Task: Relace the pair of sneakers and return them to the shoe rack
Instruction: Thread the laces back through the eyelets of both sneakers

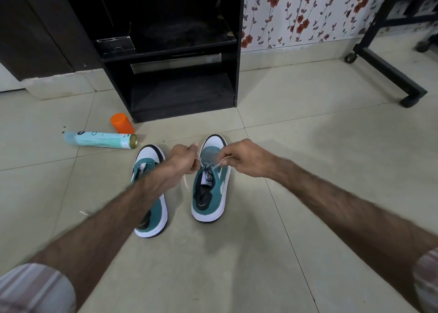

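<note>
Pale floor tiles (260,253) underfoot, striped sleeves at the bottom corners, both bare forearms reaching forward. Left hand (183,160) curled round one end of a cream lace (186,182), loose tail hanging below the fist; right hand (246,158) pinching the other end between thumb and fingertips. Both ends run down to the right sneaker (211,189), teal and white, flat on the tiles just beside its partner, the left sneaker (151,194), partly hidden under the left forearm. Best now: even out both ends, pull snug without lifting the shoe, feed each tip cleanly through the next eyelet. Farther off, a spray can (99,140) on its side and an orange cap (122,123). Beyond, the dark shoe rack (182,94) against floral wallpaper (308,11), lower shelf bare.
</note>
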